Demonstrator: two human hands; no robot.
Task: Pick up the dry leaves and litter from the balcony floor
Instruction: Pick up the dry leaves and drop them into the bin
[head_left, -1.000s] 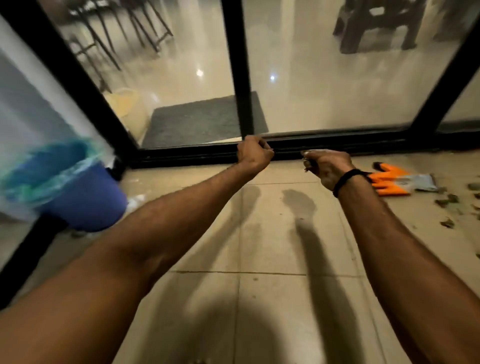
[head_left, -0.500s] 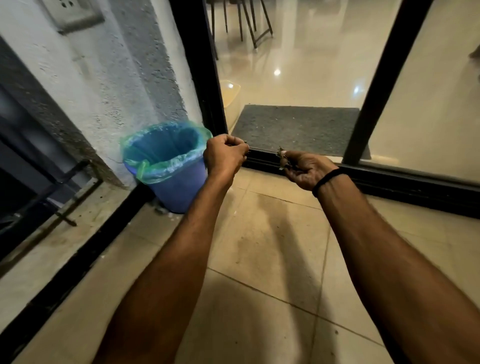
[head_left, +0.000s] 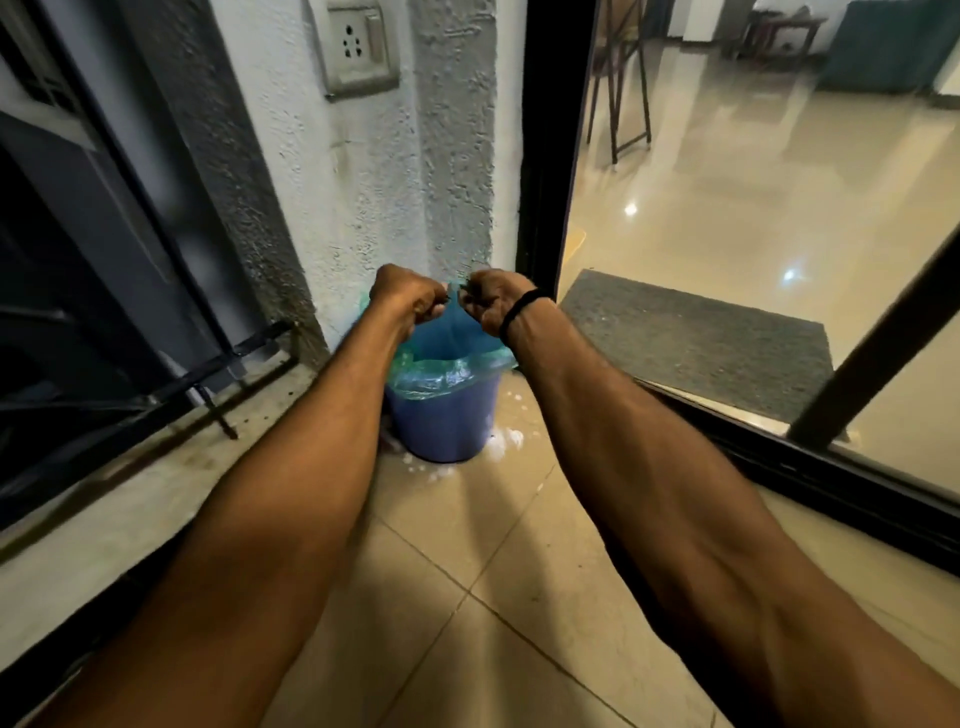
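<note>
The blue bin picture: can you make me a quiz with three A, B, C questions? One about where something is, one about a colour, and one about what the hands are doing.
1. Where does the blue bin stand?
A. On a shelf
B. On the floor, in the corner by the white wall
C. In a garden

2. What colour is the band on the right wrist?
A. Red
B. Yellow
C. Black

3. How are the left hand and right hand?
A. Curled into fists above the bin
B. Flat on the ground
C. Waving overhead

Answers:
1 B: the bin sits on the tiles between the wall and the black door frame.
2 C: a black band circles the wrist.
3 A: both fists hover over the bin's green liner.
</note>
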